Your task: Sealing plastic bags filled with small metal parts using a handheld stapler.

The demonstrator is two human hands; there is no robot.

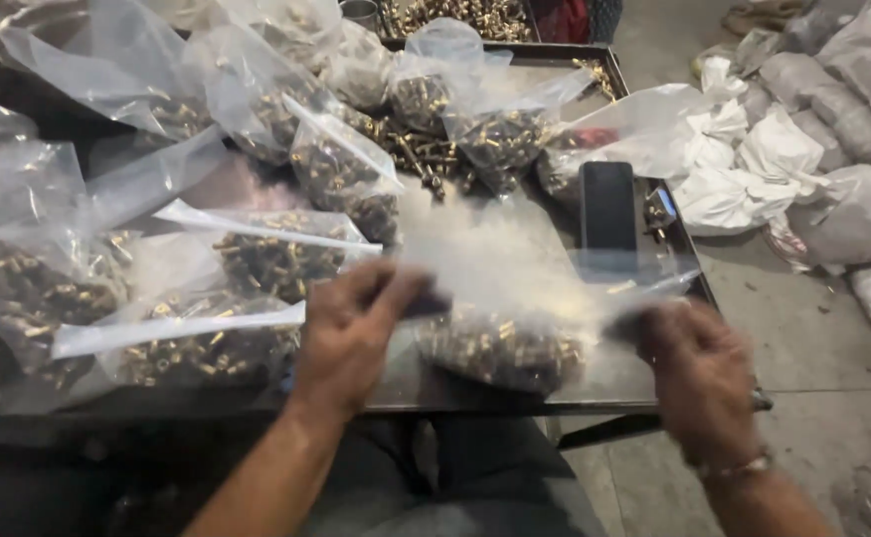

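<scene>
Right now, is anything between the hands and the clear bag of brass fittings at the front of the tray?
Nothing visible. The left hand and the right hand already grip the top edge of the clear bag from either side. The phone lies beyond it on the tray, and the other filled bags sit to the left.

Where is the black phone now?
The phone lies flat on the right side of the metal tray, beyond the bag that both hands hold.
</scene>
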